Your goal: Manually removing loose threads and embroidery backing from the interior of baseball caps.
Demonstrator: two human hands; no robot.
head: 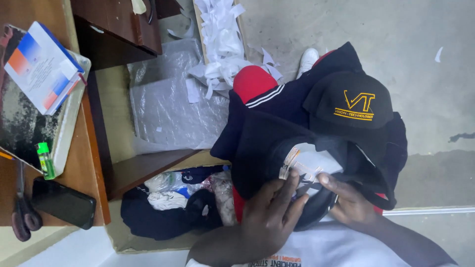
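A pile of dark navy garments (277, 133) with red and white trim lies on my lap, and a black cap (349, 101) with a yellow embroidered emblem sits on top at the right. My left hand (269, 212) presses on the dark fabric beside a white backing patch (311, 160) inside a second cap. My right hand (349, 200) pinches that cap's edge, thumb near the white patch. A small striped tag (288, 163) sticks out at the patch's left edge.
A cardboard box (118, 237) below left holds bagged clothing. A wooden desk (81, 173) at the left carries a black phone (63, 202), scissors (22, 212), a green lighter (45, 160) and a booklet (42, 66). White paper scraps (220, 44) and plastic sheeting (168, 104) lie on the floor.
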